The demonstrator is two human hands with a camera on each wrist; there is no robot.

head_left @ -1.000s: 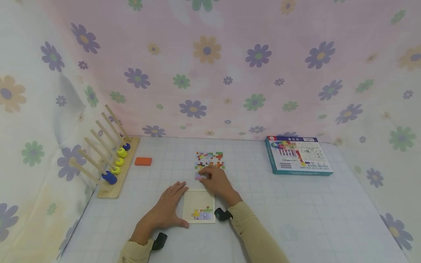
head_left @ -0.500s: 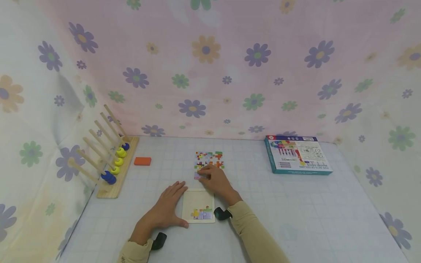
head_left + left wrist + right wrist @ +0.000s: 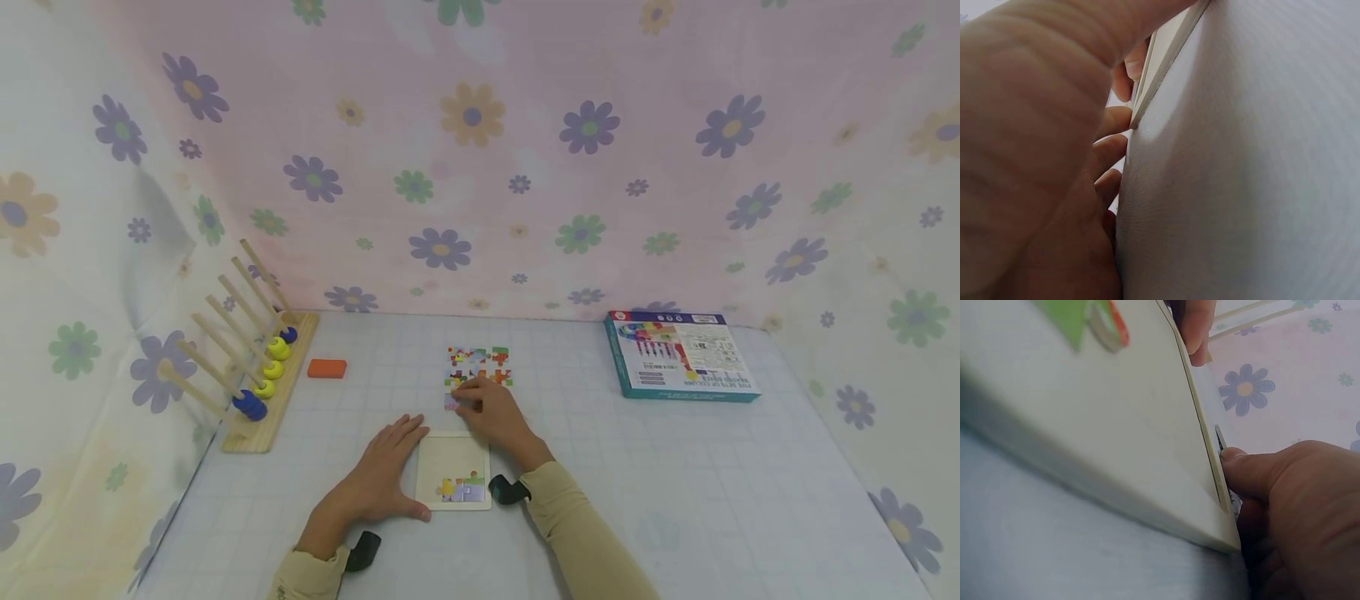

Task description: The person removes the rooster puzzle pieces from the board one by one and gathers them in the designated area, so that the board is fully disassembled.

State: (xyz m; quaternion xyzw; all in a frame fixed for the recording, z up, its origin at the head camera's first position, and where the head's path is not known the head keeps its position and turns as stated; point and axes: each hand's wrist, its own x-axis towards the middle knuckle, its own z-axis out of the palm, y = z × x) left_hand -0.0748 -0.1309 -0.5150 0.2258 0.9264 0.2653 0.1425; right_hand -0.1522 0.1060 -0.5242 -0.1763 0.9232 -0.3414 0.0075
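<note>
A shallow square puzzle tray (image 3: 452,454) lies flat, with a few joined jigsaw pieces (image 3: 467,490) in its lower right corner. My left hand (image 3: 377,473) rests along the tray's left side, fingers spread and thumb at the near corner; the left wrist view shows fingertips right at the tray's edge (image 3: 1169,59). Beyond the tray's far edge, my right hand (image 3: 497,419) reaches over a patch of colourful jigsaw pieces (image 3: 480,357). Its thumb and fingers pinch a jigsaw piece (image 3: 1219,437), seen as a thin edge in the right wrist view. The hand covers part of the patch.
At left stands a wooden peg rack (image 3: 288,367) with blue and yellow beads. An orange block (image 3: 327,368) lies to its right. A flat toy box (image 3: 682,354) sits at back right. Flowered cloth (image 3: 517,217) walls the back and sides.
</note>
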